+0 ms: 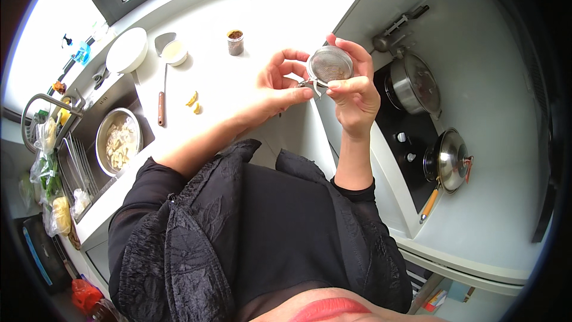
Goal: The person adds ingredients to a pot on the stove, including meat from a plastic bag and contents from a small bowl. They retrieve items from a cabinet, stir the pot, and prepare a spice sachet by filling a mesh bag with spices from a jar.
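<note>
A round metal mesh infuser ball (pixel 330 64) is held up between both hands above the counter's front edge. My right hand (pixel 357 85) grips its side and rim with thumb and fingers. At the lower left of the ball, my left hand (pixel 286 80) pinches its clasp or short chain, where a small white tie hangs. Something brownish shows through the mesh. Beyond my left hand stands a small glass jar (pixel 235 44) of reddish-brown flakes or powder. Yellowish pieces of ginger or peel (pixel 193 102) lie on the counter, near a cleaver's wooden handle (pixel 161 109).
A small white bowl (pixel 174 52) and a large white bowl (pixel 128 50) stand at the back left. The sink holds a metal bowl (pixel 118 142) of pale food pieces in liquid. On the right, a lidded pot (pixel 413 82) and a lidded pan (pixel 452 161) sit on the black stove.
</note>
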A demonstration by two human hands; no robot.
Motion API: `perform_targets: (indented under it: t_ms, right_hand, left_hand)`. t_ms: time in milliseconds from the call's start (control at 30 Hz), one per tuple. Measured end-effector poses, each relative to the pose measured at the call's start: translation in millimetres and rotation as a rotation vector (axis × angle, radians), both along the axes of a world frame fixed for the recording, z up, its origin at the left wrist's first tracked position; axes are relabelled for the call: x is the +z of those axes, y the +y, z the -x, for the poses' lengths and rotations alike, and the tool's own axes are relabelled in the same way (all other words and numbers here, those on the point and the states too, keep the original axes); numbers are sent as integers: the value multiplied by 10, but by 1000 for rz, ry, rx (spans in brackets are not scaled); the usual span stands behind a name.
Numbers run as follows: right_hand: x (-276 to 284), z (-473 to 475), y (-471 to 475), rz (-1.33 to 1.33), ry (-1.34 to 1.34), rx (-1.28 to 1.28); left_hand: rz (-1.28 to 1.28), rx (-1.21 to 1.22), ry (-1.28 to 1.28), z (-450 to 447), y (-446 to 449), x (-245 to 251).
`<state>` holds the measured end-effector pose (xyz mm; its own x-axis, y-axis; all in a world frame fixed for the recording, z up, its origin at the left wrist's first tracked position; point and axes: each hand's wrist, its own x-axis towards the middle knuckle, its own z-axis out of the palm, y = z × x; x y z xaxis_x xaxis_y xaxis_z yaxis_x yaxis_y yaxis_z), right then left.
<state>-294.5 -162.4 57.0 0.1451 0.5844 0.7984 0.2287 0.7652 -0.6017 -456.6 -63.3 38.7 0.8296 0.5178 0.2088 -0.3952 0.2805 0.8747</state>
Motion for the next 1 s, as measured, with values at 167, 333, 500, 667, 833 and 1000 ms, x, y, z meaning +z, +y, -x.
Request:
perform_targets:
  t_ms: [167, 333, 500, 667, 833, 1000]
  right_hand:
    - [-144, 53, -63, 65, -48, -96]
    - [-368, 123, -62, 76, -255, -239]
    - [-454, 159, -159, 148, -153, -110]
    - [-446, 214, -283, 377, 400, 45]
    - [-579, 340, -236, 697, 455, -21]
    - [-729, 511, -145, 667, 594, -133]
  left_hand:
    - [503, -261, 31, 104, 20, 9]
    - [334, -152, 171, 126, -128, -81]
    - [258, -102, 178, 155, -109, -240]
    - [-22, -58, 355, 244, -129, -399]
    - [-301, 103, 344, 273, -163, -558]
    - [-261, 266, 318, 305, -150, -754]
